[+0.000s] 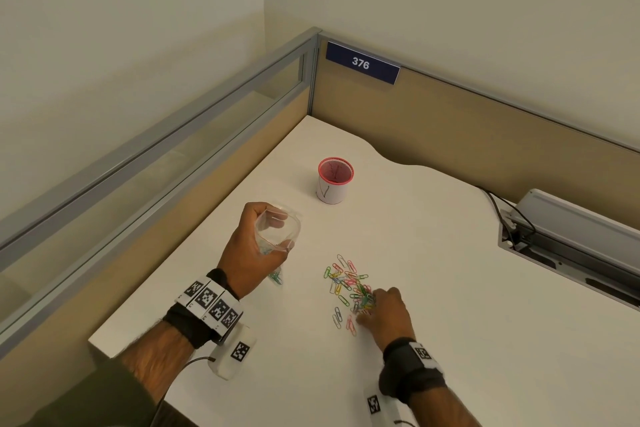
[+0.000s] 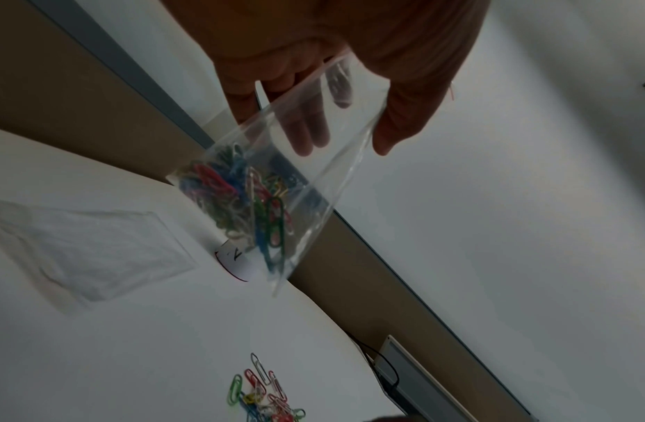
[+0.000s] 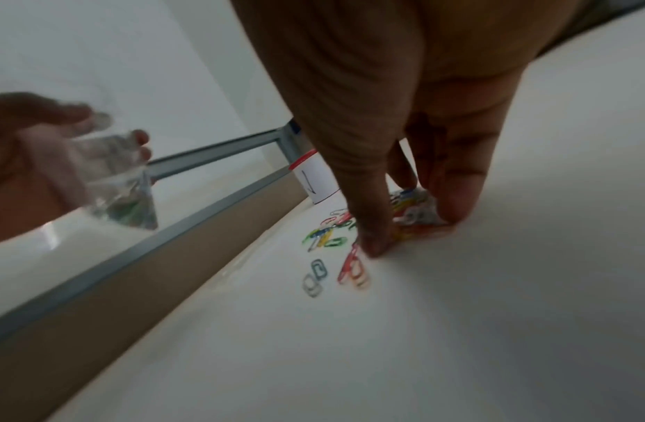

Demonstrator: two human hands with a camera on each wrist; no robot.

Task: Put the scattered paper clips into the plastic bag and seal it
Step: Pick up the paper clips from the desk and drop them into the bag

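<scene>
1. My right hand [image 1: 384,310] has its fingertips down, pinching a bunch from the scattered paper clips [image 1: 346,283] on the desk [image 1: 450,288].
2. My left hand [image 1: 254,246] grips the plastic bag [image 2: 277,182], mouth held wide, some clips inside, left of the pile.
3. Risk: an overfull pinch sheds clips before reaching the bag, or the mouth collapses.

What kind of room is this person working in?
Most likely an office cubicle: a white desk boxed in by low tan partition panels, a blue number plate reading 376, and a cable tray set into the desk.
</scene>
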